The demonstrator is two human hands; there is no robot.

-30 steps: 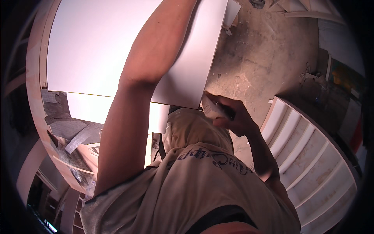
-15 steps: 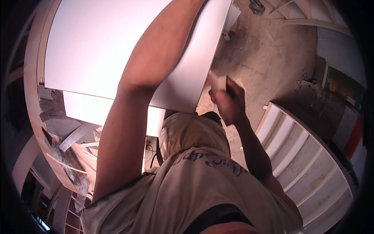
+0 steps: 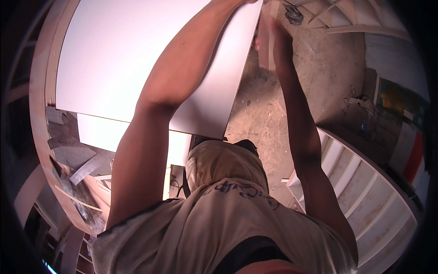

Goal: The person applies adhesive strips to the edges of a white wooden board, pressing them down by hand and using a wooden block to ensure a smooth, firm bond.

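A large white panel [image 3: 105, 59] lies before me, with a second white panel [image 3: 98, 132] partly under its near edge. My left arm stretches over it, and my left hand [image 3: 248, 1] is at the panel's right edge by the top of the picture. Most of that hand is cut off, so its fingers cannot be read. Just outside the same edge, my right hand [image 3: 282, 40] is closed on a flat, pale wooden block [image 3: 266, 55]. Motion blurs the block and the fingertips. Whether the block touches the panel's edge I cannot tell.
A slatted white wooden frame [image 3: 360, 182] leans at the right. Dusty floor [image 3: 260, 105] lies between it and the panel. Offcuts and strips [image 3: 89, 166] lie at the left, beside a long wooden edge [image 3: 39, 100]. A dark crumpled bag [image 3: 293, 14] is on the floor, far right.
My right hand has moved forward with the block, from near my body to the far part of the panel's right edge. My left arm stays stretched across the panel.
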